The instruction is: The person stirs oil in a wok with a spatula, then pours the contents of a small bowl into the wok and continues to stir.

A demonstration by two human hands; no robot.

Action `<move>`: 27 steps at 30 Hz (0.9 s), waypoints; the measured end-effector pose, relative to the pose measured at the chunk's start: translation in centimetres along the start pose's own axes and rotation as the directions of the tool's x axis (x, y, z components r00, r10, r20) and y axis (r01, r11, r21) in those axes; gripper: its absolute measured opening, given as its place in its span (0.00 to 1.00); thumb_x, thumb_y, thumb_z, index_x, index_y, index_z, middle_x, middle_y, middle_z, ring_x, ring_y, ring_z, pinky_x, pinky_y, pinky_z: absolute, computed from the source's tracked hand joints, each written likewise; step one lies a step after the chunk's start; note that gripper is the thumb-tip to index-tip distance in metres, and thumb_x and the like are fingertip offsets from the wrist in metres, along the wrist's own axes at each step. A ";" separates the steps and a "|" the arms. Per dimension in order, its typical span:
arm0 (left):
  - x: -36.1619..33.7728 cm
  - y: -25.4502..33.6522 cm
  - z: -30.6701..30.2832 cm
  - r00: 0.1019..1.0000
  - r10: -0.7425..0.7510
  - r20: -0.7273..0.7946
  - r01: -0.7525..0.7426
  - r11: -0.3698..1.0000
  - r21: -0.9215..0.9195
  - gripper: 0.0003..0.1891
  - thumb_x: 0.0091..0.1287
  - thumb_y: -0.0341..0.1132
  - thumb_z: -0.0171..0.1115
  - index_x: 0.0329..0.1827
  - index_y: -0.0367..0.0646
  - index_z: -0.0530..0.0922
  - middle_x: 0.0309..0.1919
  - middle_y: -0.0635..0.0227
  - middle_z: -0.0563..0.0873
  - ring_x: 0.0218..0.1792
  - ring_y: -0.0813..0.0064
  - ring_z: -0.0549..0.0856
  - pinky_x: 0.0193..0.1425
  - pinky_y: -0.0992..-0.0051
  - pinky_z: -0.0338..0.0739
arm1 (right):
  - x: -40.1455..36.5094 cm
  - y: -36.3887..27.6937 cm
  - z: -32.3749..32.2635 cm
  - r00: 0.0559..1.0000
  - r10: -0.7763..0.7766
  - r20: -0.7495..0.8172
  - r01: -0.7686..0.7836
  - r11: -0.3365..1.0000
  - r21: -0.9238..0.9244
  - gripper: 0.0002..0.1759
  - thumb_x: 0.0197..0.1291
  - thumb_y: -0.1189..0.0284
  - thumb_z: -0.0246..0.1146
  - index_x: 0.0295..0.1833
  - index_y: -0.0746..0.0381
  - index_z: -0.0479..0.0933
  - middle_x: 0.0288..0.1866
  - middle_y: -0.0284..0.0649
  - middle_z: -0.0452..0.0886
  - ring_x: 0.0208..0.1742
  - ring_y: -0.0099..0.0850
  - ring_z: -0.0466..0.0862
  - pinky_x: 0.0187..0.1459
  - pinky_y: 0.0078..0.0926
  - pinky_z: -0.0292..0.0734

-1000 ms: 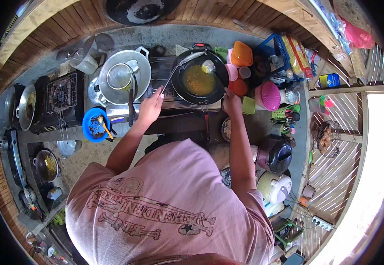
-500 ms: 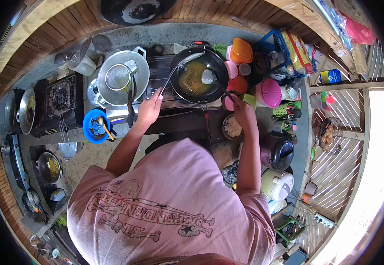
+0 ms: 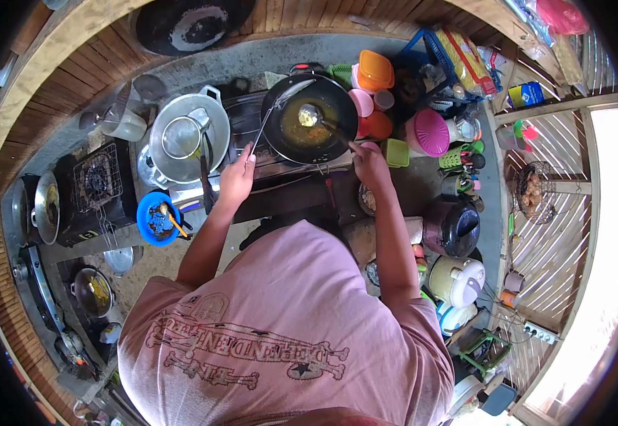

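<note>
My left hand (image 3: pixel 238 177) is closed around the long thin handle of a metal spatula (image 3: pixel 260 131); its flat head lies over the upper left rim of a black wok (image 3: pixel 278 139). My right hand (image 3: pixel 372 169) grips the dark handle of a ladle (image 3: pixel 333 129). The ladle's round bowl is over the middle of the wok, with something pale yellow in it. Yellowish oil (image 3: pixel 296 133) with brown bits covers the wok's bottom. The wok sits on a stove (image 3: pixel 246 110).
Left of the wok stands a large metal pot (image 3: pixel 158 156) with a strainer (image 3: pixel 181 138) across it. A blue bowl (image 3: pixel 143 228) with dark residue and an orange-handled utensil is nearer. Right are an orange container (image 3: pixel 375 69), a pink-lidded tub (image 3: pixel 430 132) and a rice cooker (image 3: pixel 458 278).
The ladle's bowl has shifted left in the wok and now shows pale yellow contents. My right hand has moved left with it; the left hand stays nearly in place. The view has shifted slightly.
</note>
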State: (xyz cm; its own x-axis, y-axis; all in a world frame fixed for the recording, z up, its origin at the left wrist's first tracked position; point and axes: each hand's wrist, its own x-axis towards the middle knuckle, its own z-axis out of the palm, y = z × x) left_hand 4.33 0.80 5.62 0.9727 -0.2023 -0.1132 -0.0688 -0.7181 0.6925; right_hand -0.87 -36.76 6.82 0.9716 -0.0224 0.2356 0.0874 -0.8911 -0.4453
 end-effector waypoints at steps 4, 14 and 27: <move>-0.1 -0.2 -0.1 1.000 0.000 0.001 0.000 0.999 0.055 0.26 0.84 0.53 0.45 0.77 0.54 0.74 0.35 0.42 0.88 0.39 0.36 0.87 0.46 0.43 0.79 | -0.6 -2.5 -3.4 0.966 0.193 0.172 -0.196 0.981 0.004 0.20 0.68 0.70 0.60 0.64 0.53 0.84 0.43 0.53 0.90 0.45 0.53 0.89 0.47 0.49 0.84; -0.2 -0.5 0.3 1.000 0.000 0.024 0.000 1.000 0.018 0.26 0.84 0.53 0.46 0.76 0.51 0.75 0.35 0.42 0.88 0.38 0.36 0.87 0.45 0.43 0.79 | 0.6 -0.3 -3.0 0.963 0.264 0.051 -0.253 0.954 -0.163 0.20 0.69 0.71 0.59 0.63 0.55 0.85 0.45 0.52 0.88 0.48 0.54 0.88 0.48 0.53 0.83; 0.4 -1.7 0.3 0.998 0.015 -0.063 -0.015 1.000 0.000 0.26 0.84 0.54 0.45 0.76 0.55 0.76 0.27 0.43 0.86 0.33 0.37 0.86 0.41 0.42 0.77 | -2.4 -2.1 -2.4 0.962 0.251 0.109 -0.272 0.917 0.292 0.19 0.69 0.72 0.61 0.64 0.58 0.85 0.45 0.54 0.89 0.45 0.51 0.90 0.46 0.44 0.83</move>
State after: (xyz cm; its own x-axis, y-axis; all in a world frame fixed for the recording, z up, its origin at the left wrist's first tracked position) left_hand 4.77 1.73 4.16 0.9836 -0.1706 -0.0578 -0.0832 -0.7150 0.6941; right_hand -3.91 -35.93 9.22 0.9804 -0.1957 0.0211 -0.1198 -0.6788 -0.7245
